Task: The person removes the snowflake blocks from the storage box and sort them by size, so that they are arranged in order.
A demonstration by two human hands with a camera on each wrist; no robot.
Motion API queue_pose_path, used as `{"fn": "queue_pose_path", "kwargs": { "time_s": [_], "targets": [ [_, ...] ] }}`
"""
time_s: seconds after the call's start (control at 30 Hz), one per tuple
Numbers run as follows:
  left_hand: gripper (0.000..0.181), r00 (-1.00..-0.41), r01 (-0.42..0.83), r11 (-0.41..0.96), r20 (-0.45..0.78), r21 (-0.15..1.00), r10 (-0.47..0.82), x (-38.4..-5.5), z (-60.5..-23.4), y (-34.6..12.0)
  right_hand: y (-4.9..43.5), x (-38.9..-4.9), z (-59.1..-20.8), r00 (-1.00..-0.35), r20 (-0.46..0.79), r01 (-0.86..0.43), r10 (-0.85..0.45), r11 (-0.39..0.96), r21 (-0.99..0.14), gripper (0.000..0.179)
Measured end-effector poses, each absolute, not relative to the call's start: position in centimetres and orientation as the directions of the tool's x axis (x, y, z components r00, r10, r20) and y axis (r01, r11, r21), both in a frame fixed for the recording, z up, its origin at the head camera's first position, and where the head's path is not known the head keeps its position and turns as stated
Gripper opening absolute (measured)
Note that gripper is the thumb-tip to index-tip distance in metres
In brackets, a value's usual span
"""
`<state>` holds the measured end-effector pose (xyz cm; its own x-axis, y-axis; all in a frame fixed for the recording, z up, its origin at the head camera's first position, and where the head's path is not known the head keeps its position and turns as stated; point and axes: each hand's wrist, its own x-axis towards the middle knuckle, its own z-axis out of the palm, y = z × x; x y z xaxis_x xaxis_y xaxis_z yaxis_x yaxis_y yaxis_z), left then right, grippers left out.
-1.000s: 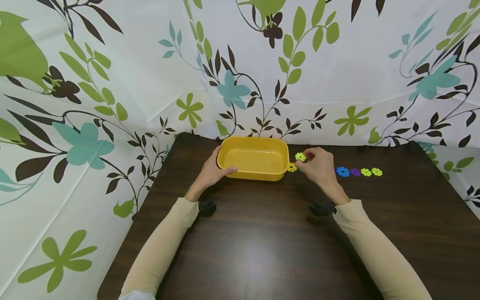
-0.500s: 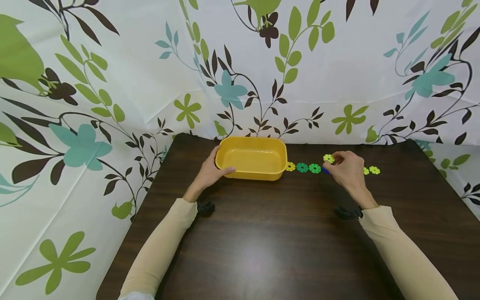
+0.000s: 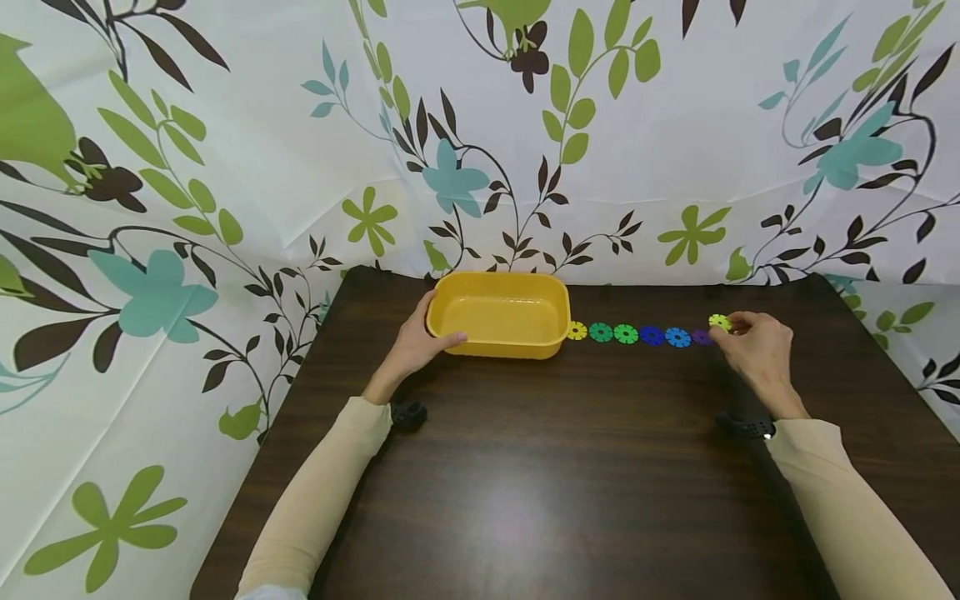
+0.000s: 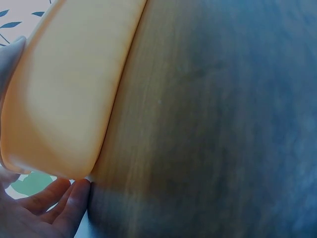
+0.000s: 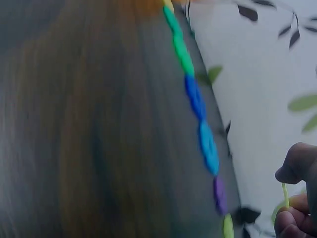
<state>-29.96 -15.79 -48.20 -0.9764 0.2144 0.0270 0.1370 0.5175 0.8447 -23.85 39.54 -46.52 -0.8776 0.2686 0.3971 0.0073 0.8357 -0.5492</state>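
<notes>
A yellow plastic tub (image 3: 501, 347) stands near the table's back edge. My left hand (image 3: 411, 342) grips its left end, thumb over the rim; in the left wrist view, several fingertips (image 4: 77, 198) lie against the tub's lower end. With thumb and fingers my right hand (image 3: 761, 357) pinches a yellow-green notched disc (image 3: 718, 322), raised over the right end of a row of discs. From the tub rightward the row shows yellow (image 3: 577, 331), teal, green, dark blue (image 3: 652, 336), light blue and purple discs. A yellow-green disc (image 5: 228, 226) follows the purple one in the right wrist view.
The dark wooden table (image 3: 517, 467) stretches toward me. A white cloth with leaf and flower prints (image 3: 630, 150) hangs behind and to the left, right at the table's back edge. Dark straps (image 3: 408, 415) sit on both wrists.
My right hand has travelled rightward along the row, carrying the yellow-green disc from beside the tub to the far right end. The left hand has stayed on the tub.
</notes>
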Motion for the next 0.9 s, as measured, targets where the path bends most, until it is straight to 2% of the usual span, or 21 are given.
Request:
{"fn": "queue_pose_path", "kwargs": {
  "time_s": [0.53, 0.9],
  "targets": [
    [0.113, -0.976, 0.14, 0.516, 0.029, 0.845, 0.217, -30.0, -48.3, -15.8, 46.9, -23.9, -48.3, -0.91, 0.223, 0.191, 0.349, 0.832, -0.521, 0.048],
    [0.112, -0.974, 0.145, 0.499, 0.034, 0.854, 0.225, -30.0, -48.3, -15.8, 48.1, -24.6, -48.4, -0.924, 0.145, 0.232, 0.354, 0.821, -0.522, 0.048]
  ]
}}
